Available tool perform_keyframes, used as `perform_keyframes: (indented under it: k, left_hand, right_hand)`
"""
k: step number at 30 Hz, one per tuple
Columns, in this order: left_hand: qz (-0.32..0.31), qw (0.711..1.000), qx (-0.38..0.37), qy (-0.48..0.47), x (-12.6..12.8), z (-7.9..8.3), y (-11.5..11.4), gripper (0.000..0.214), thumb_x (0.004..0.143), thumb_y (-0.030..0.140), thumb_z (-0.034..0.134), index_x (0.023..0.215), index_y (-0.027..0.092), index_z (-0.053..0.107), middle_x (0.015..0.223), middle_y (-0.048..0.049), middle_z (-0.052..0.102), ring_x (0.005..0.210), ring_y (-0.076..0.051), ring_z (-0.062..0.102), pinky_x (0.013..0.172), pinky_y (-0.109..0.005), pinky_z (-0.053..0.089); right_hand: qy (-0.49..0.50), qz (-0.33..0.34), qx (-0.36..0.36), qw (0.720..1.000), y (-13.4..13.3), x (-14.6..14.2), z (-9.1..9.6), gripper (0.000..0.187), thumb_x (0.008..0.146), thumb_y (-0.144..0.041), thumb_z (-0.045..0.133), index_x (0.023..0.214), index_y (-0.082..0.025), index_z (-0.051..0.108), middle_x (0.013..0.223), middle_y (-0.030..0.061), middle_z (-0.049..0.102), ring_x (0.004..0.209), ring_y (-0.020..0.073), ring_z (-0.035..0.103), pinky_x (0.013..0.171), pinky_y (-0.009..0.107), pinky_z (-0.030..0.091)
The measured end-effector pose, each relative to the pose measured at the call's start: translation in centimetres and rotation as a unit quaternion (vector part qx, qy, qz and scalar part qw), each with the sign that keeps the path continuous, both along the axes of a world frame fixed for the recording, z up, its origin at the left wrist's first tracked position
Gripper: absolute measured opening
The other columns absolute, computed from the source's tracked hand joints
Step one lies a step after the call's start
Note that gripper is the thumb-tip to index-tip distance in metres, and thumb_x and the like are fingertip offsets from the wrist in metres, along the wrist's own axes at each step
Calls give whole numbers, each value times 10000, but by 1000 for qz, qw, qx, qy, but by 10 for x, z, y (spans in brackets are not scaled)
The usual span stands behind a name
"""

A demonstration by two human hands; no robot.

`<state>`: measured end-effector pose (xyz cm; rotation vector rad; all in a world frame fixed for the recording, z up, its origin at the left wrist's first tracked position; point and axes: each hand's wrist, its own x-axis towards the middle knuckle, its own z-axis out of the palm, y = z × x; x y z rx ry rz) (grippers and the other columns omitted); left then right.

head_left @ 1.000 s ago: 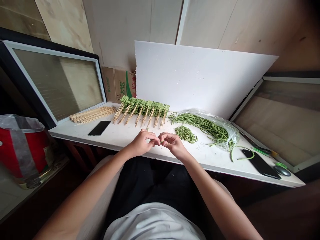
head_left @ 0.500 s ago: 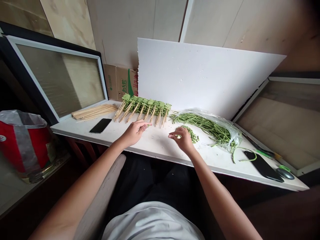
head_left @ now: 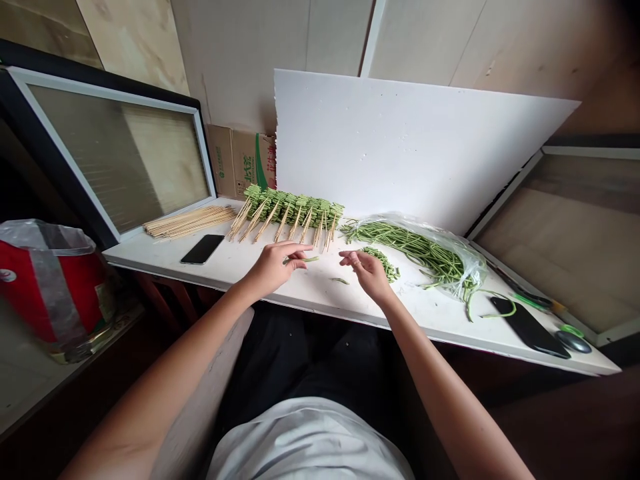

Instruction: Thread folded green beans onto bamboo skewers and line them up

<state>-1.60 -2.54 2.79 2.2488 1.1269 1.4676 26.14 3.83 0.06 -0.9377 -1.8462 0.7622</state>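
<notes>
Above the front of the white table, my left hand pinches a short green bean piece that sticks out past its fingertips. My right hand faces it a little way off, thumb and fingers pressed together; whether anything is between them I cannot make out. Between the hands, a loose bean piece lies on the tabletop. A small heap of cut bean pieces sits just behind my right hand, partly hidden by it. Beyond my left hand, beans threaded on bamboo skewers are stacked in a row, sticks toward me.
Bare skewers lie at the left near a phone. Long uncut beans spill from a clear plastic bag. At the right are another phone and a rounded dark object. A white board stands behind.
A loose bean piece now lies on the table between my hands. My left hand has shifted slightly right, its bean piece showing longer. My right hand's fingers have drawn together.
</notes>
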Motion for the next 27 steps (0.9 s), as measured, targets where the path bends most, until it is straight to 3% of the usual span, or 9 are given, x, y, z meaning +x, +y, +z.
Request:
perform_keyframes:
  k: [2,4,7,11,15,22,27]
  left_hand:
    - [-17,1000,-18,-4,13,-4,-4,403,914,235,791,1312,207,733,958,-53,793,882,-202,754,907,-359,620]
    - [-46,998,-36,-1,23,-9,-7,442,915,232,794,1346,211,699,928,-40,800,877,-200,772,903,-349,627]
    - [-76,996,-55,-1,30,-17,-7,469,923,239,790,1374,214,665,935,-41,800,893,-197,782,898,-331,625]
    - [-54,996,-66,32,27,-23,-2,450,905,282,819,1331,220,689,923,-38,784,869,-192,755,851,-314,604]
    - [-46,996,-14,76,21,-20,1,131,962,295,756,1049,211,804,977,-72,779,879,-202,726,816,-319,555]
    - [-24,996,55,69,22,-16,-2,74,930,298,799,921,227,819,899,-57,782,842,-212,716,876,-367,509]
    - [-3,995,60,80,22,-16,-3,120,928,366,804,926,246,806,921,-44,800,861,-215,725,924,-383,477]
  right_hand:
    - [11,87,-22,996,-16,-11,12,512,976,-662,614,976,-188,806,1166,133,784,992,250,722,805,358,557]
    - [8,120,-22,992,-29,-21,17,448,904,-619,746,1058,-203,807,1145,114,794,967,237,729,793,343,554]
    - [13,109,-13,994,-37,-30,16,398,823,-575,847,981,-212,816,1004,85,810,862,220,723,740,334,533]
    - [32,85,-6,996,-30,-27,11,378,789,-568,875,870,-205,801,869,59,787,755,193,683,701,334,515]
    - [17,87,11,996,-27,-21,11,360,808,-557,867,883,-211,799,871,64,774,780,204,678,719,350,518]
    - [-31,91,117,988,-39,-26,13,310,850,-553,842,942,-261,794,914,78,762,890,253,628,761,393,507]
    - [-56,78,156,983,-44,-28,20,280,934,-550,751,953,-272,782,890,85,737,911,273,573,775,413,479]
